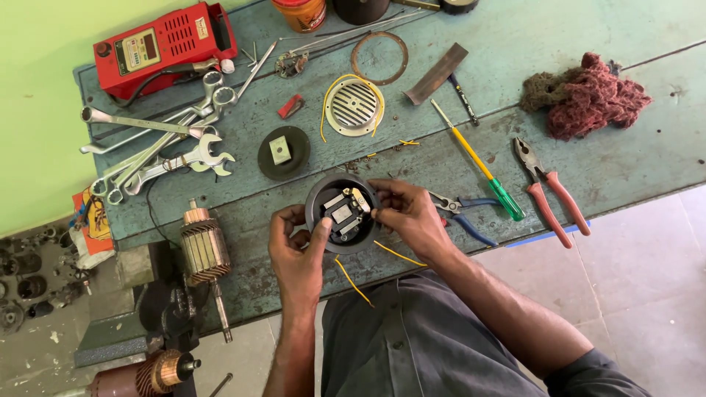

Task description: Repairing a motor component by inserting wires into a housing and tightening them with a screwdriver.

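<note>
Both hands hold a round black motor end cap (343,212) with metal brush holders inside, just above the near edge of the blue-green workbench (603,169). My left hand (296,252) grips its left rim, thumb on the inner plate. On the right side my right hand (407,215) pinches the cap, fingertips at the brush holder. Thin yellow wires (353,279) trail from under the cap toward me.
Spanners (158,151) and a red meter (163,45) lie at the left. A black disc (283,152), slotted round grille (354,106), screwdriver (482,165), blue pliers (463,213), red pliers (550,192) and rag (585,94) surround the hands. An armature (204,254) stands in a vise.
</note>
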